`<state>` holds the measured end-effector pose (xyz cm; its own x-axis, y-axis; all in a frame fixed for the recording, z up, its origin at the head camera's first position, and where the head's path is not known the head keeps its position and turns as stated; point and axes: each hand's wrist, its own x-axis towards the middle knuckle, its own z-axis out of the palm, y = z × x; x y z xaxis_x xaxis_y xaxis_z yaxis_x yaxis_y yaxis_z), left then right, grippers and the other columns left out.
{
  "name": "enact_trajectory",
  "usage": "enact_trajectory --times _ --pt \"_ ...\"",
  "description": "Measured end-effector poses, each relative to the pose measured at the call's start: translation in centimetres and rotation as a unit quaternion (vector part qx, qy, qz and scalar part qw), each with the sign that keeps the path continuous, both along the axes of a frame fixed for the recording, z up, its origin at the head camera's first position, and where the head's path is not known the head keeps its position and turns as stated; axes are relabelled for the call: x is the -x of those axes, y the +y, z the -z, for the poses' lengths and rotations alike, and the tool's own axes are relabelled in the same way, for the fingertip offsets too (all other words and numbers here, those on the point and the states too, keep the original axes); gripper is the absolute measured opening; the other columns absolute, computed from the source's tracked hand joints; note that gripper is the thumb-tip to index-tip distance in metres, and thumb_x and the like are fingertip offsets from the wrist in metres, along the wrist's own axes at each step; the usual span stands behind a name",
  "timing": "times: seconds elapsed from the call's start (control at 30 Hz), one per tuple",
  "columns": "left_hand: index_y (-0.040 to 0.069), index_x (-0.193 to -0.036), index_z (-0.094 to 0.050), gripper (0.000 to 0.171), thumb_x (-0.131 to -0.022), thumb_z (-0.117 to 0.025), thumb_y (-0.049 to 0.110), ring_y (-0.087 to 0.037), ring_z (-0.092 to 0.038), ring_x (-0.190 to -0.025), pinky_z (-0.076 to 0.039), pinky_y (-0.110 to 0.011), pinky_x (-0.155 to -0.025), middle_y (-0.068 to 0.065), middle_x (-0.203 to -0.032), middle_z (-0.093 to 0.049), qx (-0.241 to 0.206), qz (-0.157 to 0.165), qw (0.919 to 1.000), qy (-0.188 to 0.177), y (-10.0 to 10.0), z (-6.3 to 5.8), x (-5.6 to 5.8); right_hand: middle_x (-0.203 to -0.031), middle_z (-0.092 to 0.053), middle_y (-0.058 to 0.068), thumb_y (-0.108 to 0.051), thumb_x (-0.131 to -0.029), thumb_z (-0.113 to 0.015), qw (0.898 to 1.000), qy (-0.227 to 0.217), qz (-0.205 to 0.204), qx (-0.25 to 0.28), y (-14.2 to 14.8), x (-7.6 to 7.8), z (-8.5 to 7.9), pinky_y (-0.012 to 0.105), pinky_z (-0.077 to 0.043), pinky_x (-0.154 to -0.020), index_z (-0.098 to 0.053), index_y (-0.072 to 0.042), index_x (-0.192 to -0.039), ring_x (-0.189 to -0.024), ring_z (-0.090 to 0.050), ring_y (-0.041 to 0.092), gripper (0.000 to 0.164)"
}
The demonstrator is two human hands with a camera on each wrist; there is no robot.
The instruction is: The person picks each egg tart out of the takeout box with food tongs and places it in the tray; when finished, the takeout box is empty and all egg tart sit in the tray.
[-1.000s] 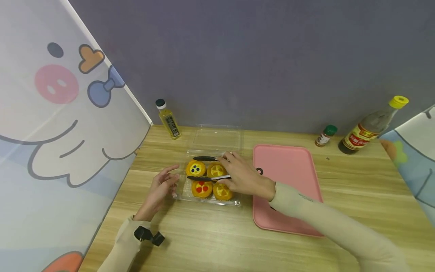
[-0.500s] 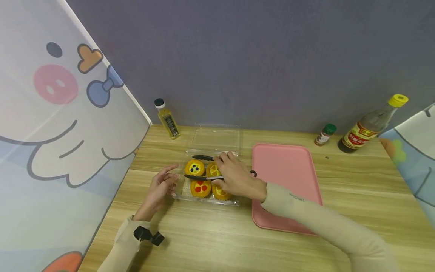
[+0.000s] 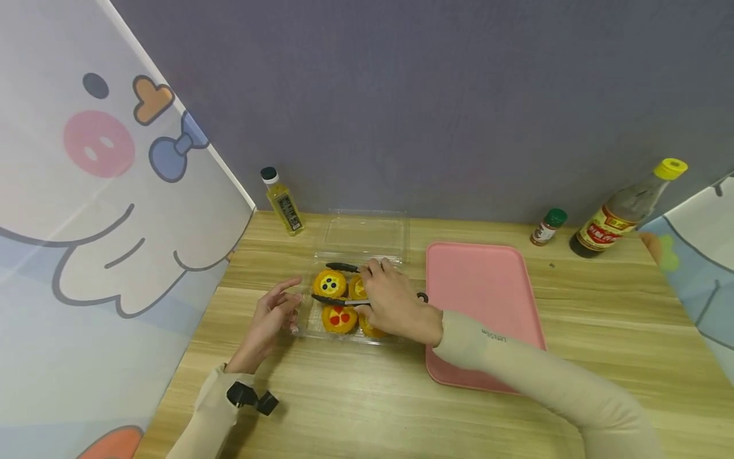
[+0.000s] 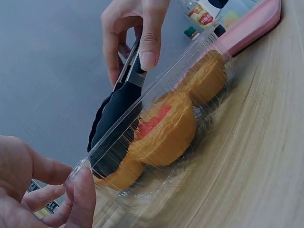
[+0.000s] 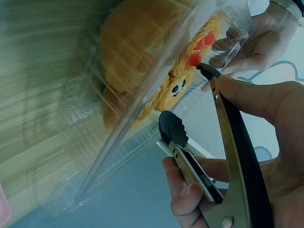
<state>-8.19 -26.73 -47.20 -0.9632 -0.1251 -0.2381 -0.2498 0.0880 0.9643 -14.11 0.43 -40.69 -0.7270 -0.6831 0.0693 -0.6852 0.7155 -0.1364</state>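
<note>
A clear plastic box holds several tarts. My left hand pinches the box's left rim between thumb and fingers, as the left wrist view shows. My right hand grips metal tongs with black tips. The tongs' tips stand apart on either side of the blueberry-topped tart at the back left of the box. In front of that sits a tart with red fruit pieces. Two yellow-topped tarts, one of them a front tart, are partly hidden by my right hand.
Right of the box lies a pink tray, under my right forearm. The box's open lid lies toward the wall. An oil bottle stands at the back left; a green-capped spice jar and a yellow-capped sauce bottle stand back right.
My right hand and the ring end of the tongs have shifted a little left, while the tips stay around the blueberry-topped tart. The left hand keeps its place at the rim.
</note>
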Motion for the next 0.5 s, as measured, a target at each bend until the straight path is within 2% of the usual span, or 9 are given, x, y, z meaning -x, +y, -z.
enact_trajectory --times 0.2,0.5 --pt "0.010 -0.152 -0.049 0.046 -0.106 -0.056 0.008 -0.009 -0.053 -0.063 -0.051 -0.022 -0.054 -0.002 -0.097 -0.064 0.001 -0.004 1.0000 0.003 0.06 -0.03 0.08 -0.134 -0.061 0.021 -0.047 -0.090 -0.080 1.000 0.014 0.004 0.000 -0.27 -0.21 0.27 0.039 -0.066 -0.081 -0.058 0.007 -0.142 -0.119 -0.061 0.034 0.077" --pt "0.006 -0.154 -0.046 0.048 -0.106 -0.053 0.005 -0.008 -0.054 -0.065 -0.053 -0.021 -0.052 -0.001 -0.097 -0.065 0.004 -0.003 1.0000 0.008 0.01 0.08 -0.03 -0.133 -0.064 0.018 -0.045 -0.091 -0.080 0.999 0.035 -0.007 -0.005 -0.42 -0.20 0.28 0.033 -0.066 -0.070 -0.063 0.006 -0.138 -0.112 -0.064 0.033 0.071"
